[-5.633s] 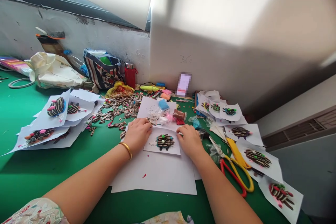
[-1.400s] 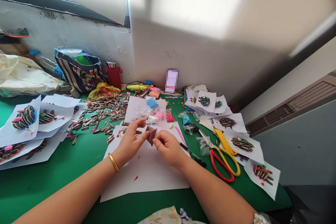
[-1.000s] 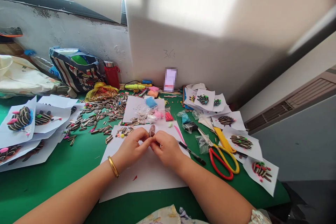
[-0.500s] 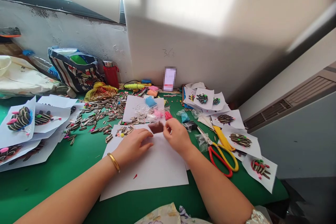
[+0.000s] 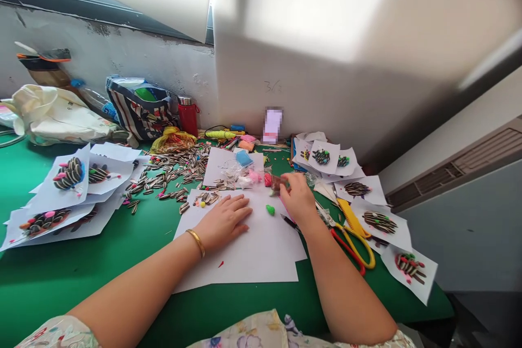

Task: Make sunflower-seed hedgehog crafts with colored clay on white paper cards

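Observation:
My left hand (image 5: 226, 223) lies flat on a sheet of white paper (image 5: 253, 261), fingers stretched out and holding nothing. At the far right of the sheet, my right hand (image 5: 298, 199) is closed, with a small brown packet (image 5: 277, 182) at its fingertips. A green lump of clay (image 5: 270, 210) rests on the paper between both hands. Beside my right wrist lies a black pen (image 5: 290, 222), partly covered. Loose striped sunflower seeds (image 5: 207, 197) sit at the sheet's upper left. A tiny red scrap (image 5: 221, 264) lies nearer to me.
Scissors (image 5: 353, 247) and a yellow cutter (image 5: 353, 217) lie right of my forearm. Seed-decorated paper sheets (image 5: 379, 222) line the right edge; more sheets (image 5: 69, 179) are stacked at left. Behind are a seed heap (image 5: 179, 166), bagged clay (image 5: 243, 159) and a red flask (image 5: 187, 117).
My right hand has moved right and away with the brown packet, leaving my left hand. My left hand has flattened on the paper. The green lump and pen now show. The view has shifted left.

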The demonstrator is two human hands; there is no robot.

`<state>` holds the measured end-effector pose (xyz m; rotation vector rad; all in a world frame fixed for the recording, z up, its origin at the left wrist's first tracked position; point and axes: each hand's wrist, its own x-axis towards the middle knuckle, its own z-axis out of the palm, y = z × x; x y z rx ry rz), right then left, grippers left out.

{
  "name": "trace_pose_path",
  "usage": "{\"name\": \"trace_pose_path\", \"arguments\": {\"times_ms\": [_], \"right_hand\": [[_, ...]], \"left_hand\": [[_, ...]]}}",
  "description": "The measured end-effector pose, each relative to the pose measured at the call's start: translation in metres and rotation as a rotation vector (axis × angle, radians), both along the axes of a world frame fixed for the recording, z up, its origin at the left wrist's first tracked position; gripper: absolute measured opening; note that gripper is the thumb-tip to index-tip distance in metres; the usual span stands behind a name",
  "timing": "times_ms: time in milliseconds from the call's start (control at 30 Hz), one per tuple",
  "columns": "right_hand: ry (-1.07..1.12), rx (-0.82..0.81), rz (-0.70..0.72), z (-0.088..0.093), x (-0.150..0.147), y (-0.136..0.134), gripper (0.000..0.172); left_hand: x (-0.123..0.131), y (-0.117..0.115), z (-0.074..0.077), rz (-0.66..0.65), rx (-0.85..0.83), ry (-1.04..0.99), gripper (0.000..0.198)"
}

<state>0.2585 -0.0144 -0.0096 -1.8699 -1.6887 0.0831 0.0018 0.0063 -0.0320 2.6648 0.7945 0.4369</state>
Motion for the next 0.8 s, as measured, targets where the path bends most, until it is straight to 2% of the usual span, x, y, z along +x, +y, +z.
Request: {"name": "trace_pose_path", "arguments": {"times_ms": [100,200,367,500,600,733,800], "right_hand": [[-0.03,-0.222,0.249,0.001,-0.009,-0.014,0.015],[-0.101,-0.312,0.357,-0.004,-0.014,-0.025,0.022],[-0.166,-0.302,0.336,-0.009,-0.014,-0.028,0.029],[-0.195,-0.289,0.277,-0.007,-0.014,-0.024,0.016],[-0.216,-0.245,0.202,-0.008,-0.012,-0.02,0.013],[-0.27,-0.244,0.126,-0.013,-0.01,-0.017,0.016],[-0.287,-0.238,0.116,-0.013,-0.01,-0.017,0.019]], "left_hand": [[-0.004,0.005,0.004,0.064,0.059,-0.04,0.027],[-0.011,0.015,0.012,0.157,0.124,0.023,0.02],[-0.023,0.027,0.026,0.222,0.12,0.13,0.015],[-0.035,0.028,0.032,0.219,0.1,0.075,0.018],[-0.049,0.03,0.035,0.251,0.11,0.016,0.023],[-0.069,0.034,0.037,0.413,0.145,-0.034,0.03],[-0.074,0.031,0.035,0.441,0.148,-0.033,0.034]]}}
